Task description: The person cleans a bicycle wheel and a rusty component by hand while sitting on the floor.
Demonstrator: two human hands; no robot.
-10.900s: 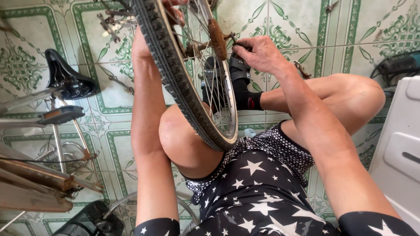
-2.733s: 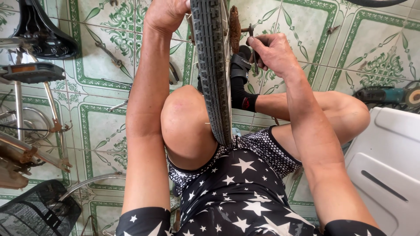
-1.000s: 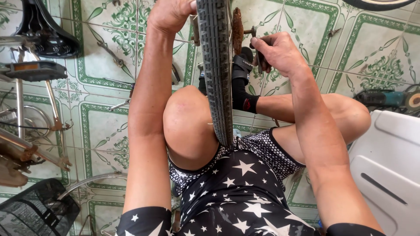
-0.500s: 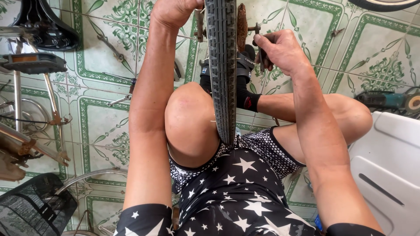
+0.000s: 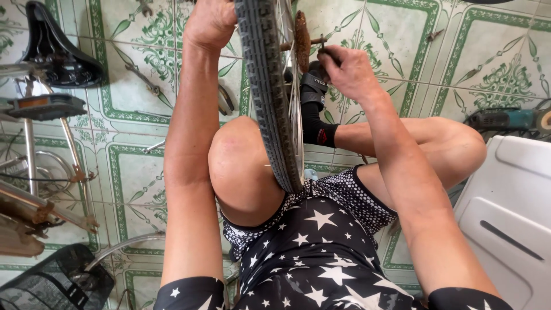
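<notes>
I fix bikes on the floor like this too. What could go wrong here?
The wheel stands upright between the knees, steadied only by the left hand on its tread; it might tip or roll. The right hand works beside the rusty sprocket and spokes, so a slip could scrape fingers.

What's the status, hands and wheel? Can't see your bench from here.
Left hand gripping black knobbly bicycle tyre at top. Right hand at rusty brown hub sprocket, fingers pinched on the axle end. Wheel upright between the knees, nothing blocking.
</notes>
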